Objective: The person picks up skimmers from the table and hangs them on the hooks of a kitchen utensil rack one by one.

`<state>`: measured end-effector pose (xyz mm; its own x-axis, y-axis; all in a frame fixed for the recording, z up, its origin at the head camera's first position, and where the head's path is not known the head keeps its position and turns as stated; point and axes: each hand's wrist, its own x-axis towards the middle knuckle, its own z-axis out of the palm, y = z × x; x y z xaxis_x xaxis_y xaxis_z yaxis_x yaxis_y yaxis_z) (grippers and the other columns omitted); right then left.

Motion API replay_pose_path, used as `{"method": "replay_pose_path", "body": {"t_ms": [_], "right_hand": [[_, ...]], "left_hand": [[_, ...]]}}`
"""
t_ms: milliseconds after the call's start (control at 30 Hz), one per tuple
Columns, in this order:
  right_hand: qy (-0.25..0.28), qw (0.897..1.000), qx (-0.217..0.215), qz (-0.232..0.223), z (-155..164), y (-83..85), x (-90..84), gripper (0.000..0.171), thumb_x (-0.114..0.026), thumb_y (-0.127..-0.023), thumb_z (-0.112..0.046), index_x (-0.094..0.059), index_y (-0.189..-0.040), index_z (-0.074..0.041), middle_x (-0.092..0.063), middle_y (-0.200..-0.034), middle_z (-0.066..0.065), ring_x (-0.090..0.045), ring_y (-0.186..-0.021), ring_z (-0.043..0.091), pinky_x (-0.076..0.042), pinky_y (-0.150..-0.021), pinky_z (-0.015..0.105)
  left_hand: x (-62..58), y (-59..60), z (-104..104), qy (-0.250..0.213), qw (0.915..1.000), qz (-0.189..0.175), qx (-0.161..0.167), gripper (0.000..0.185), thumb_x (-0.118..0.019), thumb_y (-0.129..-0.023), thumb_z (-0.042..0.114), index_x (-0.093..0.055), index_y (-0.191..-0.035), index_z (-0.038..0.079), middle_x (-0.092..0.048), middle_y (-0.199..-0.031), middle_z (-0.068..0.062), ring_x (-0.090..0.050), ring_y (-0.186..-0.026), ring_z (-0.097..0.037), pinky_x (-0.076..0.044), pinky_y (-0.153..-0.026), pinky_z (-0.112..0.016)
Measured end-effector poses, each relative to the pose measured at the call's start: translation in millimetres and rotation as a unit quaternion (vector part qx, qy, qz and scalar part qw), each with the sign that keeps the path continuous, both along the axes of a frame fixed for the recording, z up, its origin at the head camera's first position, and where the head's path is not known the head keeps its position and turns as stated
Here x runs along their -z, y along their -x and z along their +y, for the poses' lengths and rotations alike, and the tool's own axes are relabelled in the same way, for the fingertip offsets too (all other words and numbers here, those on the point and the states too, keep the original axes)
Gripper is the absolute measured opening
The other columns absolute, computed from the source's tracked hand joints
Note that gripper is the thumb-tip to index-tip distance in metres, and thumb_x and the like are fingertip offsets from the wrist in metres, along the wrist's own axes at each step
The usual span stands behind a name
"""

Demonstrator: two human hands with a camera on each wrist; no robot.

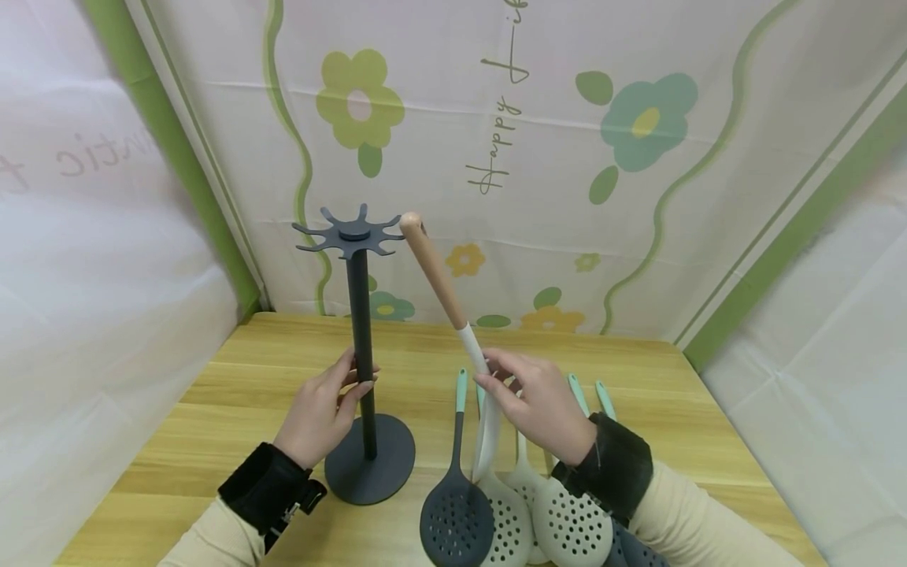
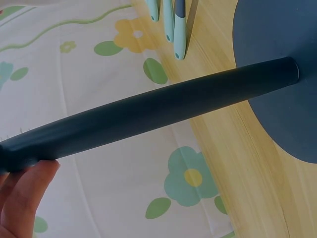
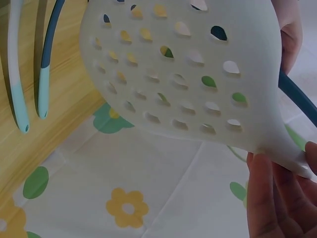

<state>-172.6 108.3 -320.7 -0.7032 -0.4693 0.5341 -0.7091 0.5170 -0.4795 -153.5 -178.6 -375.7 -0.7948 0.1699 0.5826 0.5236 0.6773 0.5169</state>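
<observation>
In the head view a dark utensil stand (image 1: pixel 360 315) rises upright from its round base, with a crown of hooks on top. My left hand (image 1: pixel 319 409) grips its pole about midway, thumb and fingers on either side. My right hand (image 1: pixel 542 405) pinches a white skimmer (image 1: pixel 469 346) at the neck, just above its head. The skimmer tilts with its brown handle up, the handle's end right beside the hooks. Its perforated head (image 3: pixel 257 64) fills the upper part of the right wrist view. In the left wrist view the left fingers (image 2: pixel 32 193) press against the pole.
Below the right hand, a dark skimmer (image 1: pixel 457 480) and several pale perforated skimmers (image 1: pixel 538 543) lie on the wooden table (image 1: pixel 234 409). Their mint handle ends (image 1: pixel 461 390) point toward the back. A flower-printed fabric wall (image 1: pixel 439 102) stands behind the table.
</observation>
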Motion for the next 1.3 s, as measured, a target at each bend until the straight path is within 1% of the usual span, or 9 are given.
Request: {"method": "replay_pose_path", "body": {"t_ms": [200,600,833,967,1167,1300], "right_hand": [[0.000,1.000,-0.004,-0.012,-3,-1.0,-0.8,0.023,-0.067,-0.094,-0.010,-0.069,-0.116,-0.005,-0.073,-0.090,0.003,-0.067,-0.077,0.012,-0.056,-0.061,0.018],[-0.008,1.000,-0.002,-0.026,-7,-1.1,-0.3,0.025,-0.068,-0.094,-0.012,-0.069,-0.118,-0.007,-0.073,-0.091,0.003,-0.067,-0.077,0.012,-0.056,-0.061,0.018],[0.004,1.000,-0.023,-0.014,-11,0.4,2.2,0.025,-0.067,-0.094,-0.011,-0.069,-0.119,-0.004,-0.073,-0.089,0.006,-0.068,-0.076,0.014,-0.055,-0.060,0.018],[0.004,1.000,-0.025,-0.010,-13,0.2,2.8,0.026,-0.068,-0.093,-0.010,-0.068,-0.119,-0.003,-0.073,-0.089,0.006,-0.068,-0.075,0.014,-0.055,-0.060,0.017],[0.000,0.999,-0.028,-0.019,-18,-0.4,3.9,0.028,-0.068,-0.094,-0.011,-0.068,-0.120,-0.002,-0.073,-0.089,0.006,-0.069,-0.077,0.014,-0.056,-0.061,0.016],[-0.002,0.999,-0.031,-0.026,-22,-1.1,5.0,0.028,-0.067,-0.094,-0.013,-0.067,-0.121,-0.003,-0.073,-0.088,0.004,-0.068,-0.077,0.012,-0.055,-0.061,0.016]], "left_hand": [[0.3,0.5,-1,0.001,1.0000,-0.004,-0.001,0.038,-0.065,-0.092,-0.003,-0.054,-0.128,0.004,-0.072,-0.110,-0.016,-0.072,-0.099,-0.037,-0.064,-0.070,-0.040],[0.5,0.5,1,0.002,1.0000,0.002,-0.005,0.040,-0.066,-0.092,0.000,-0.054,-0.130,0.003,-0.073,-0.111,-0.014,-0.072,-0.099,-0.035,-0.064,-0.069,-0.039],[1.0,0.6,0,0.002,1.0000,0.003,-0.004,0.042,-0.066,-0.091,-0.002,-0.053,-0.131,0.002,-0.073,-0.110,-0.014,-0.072,-0.098,-0.036,-0.064,-0.069,-0.039],[0.7,0.5,0,0.003,1.0000,0.005,-0.003,0.042,-0.066,-0.091,-0.002,-0.053,-0.132,0.002,-0.073,-0.110,-0.014,-0.072,-0.098,-0.036,-0.064,-0.069,-0.039],[1.2,0.7,0,0.002,1.0000,0.009,0.000,0.042,-0.066,-0.092,-0.002,-0.053,-0.131,0.002,-0.073,-0.110,-0.014,-0.072,-0.098,-0.036,-0.064,-0.069,-0.039],[1.4,0.6,0,0.000,1.0000,0.008,0.002,0.041,-0.065,-0.092,-0.003,-0.053,-0.131,0.002,-0.072,-0.110,-0.015,-0.072,-0.098,-0.036,-0.064,-0.070,-0.039]]}}
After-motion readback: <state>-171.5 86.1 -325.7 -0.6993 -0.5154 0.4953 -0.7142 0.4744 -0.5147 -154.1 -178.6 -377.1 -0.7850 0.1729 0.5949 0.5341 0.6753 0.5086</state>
